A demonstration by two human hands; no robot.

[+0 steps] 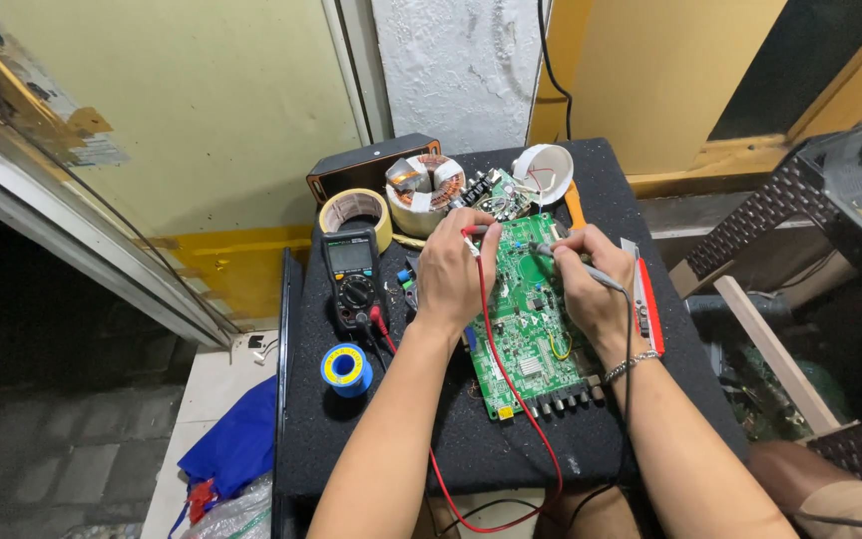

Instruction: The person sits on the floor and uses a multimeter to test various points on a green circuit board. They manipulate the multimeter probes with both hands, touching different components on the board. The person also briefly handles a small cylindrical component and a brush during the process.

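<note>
Blue solder spool point(347, 368) on bench point(471, 439), left of my arm. Multimeter point(352, 277) near it, beside tape roll point(355, 213). My left hand point(456, 271): fingers pinching red probe point(473, 233), tip at top edge of green circuit board point(531, 314). Board lies flat in bench middle, under both hands. My right hand point(591, 289): fingers pinching black probe point(576, 265), tip on board. Step, I judge: measuring between two points. Next move needs steady tips, then look at meter.
</note>
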